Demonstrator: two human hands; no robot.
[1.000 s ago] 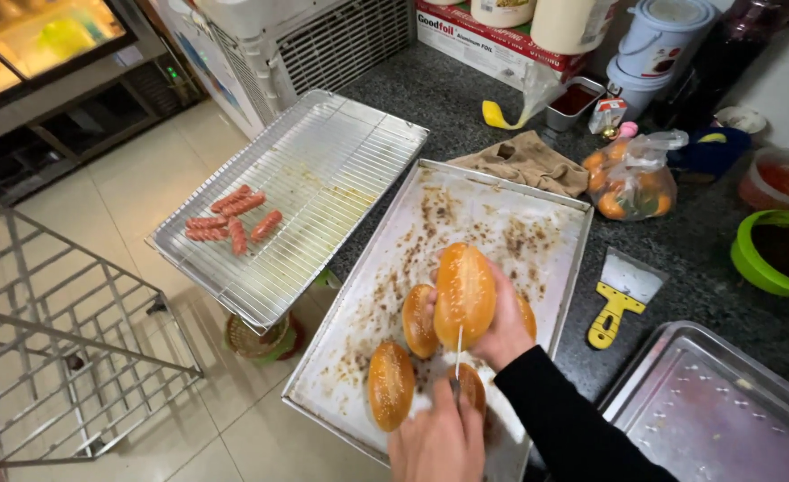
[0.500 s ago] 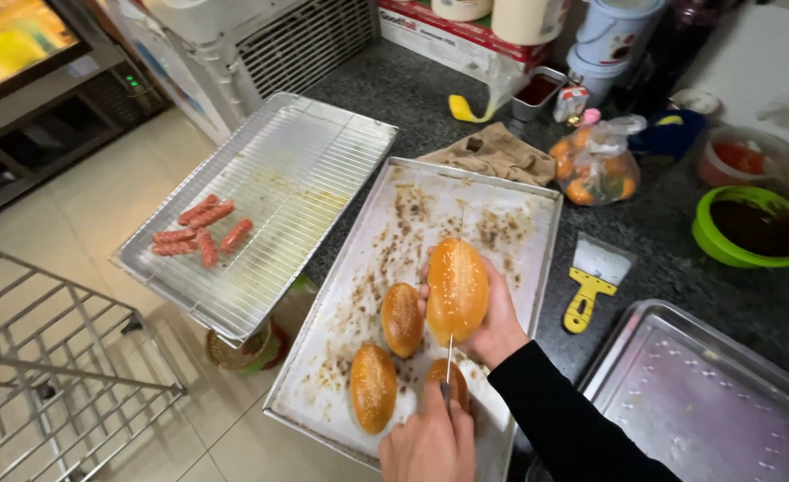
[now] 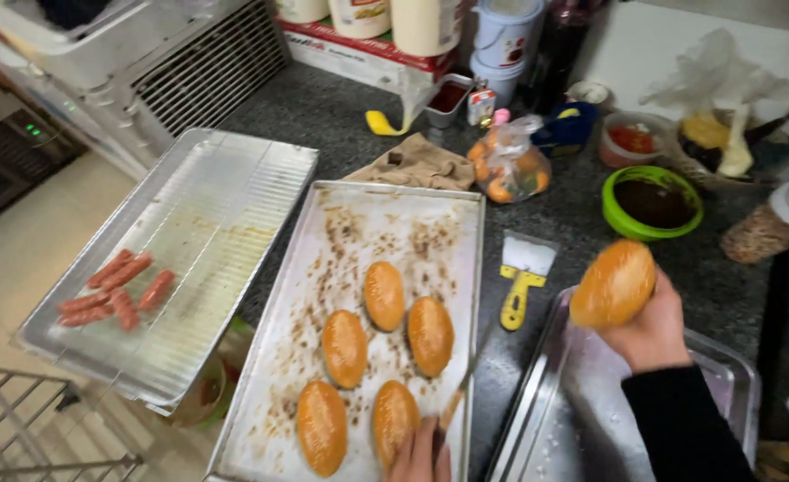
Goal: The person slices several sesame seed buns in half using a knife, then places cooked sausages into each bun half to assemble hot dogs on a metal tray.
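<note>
Five buns [image 3: 386, 295] lie on the baking tray [image 3: 323, 232]. The right hand [image 3: 649, 335] closes its fingers around a sixth bun [image 3: 613, 284] above the empty tray [image 3: 725, 375] at right. The left hand [image 3: 419, 457], near edge, seemingly grips a knife [image 3: 466, 379].

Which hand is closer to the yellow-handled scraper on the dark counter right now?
Right. The right hand, holding a golden bun, is just right of the yellow-handled scraper. The left hand, gripping a knife, sits lower, at the baking tray's bottom edge.

6 buns [image 3: 384, 295], 3 trays [image 3: 234, 178], ~6 sausages [image 3: 113, 290]
</note>
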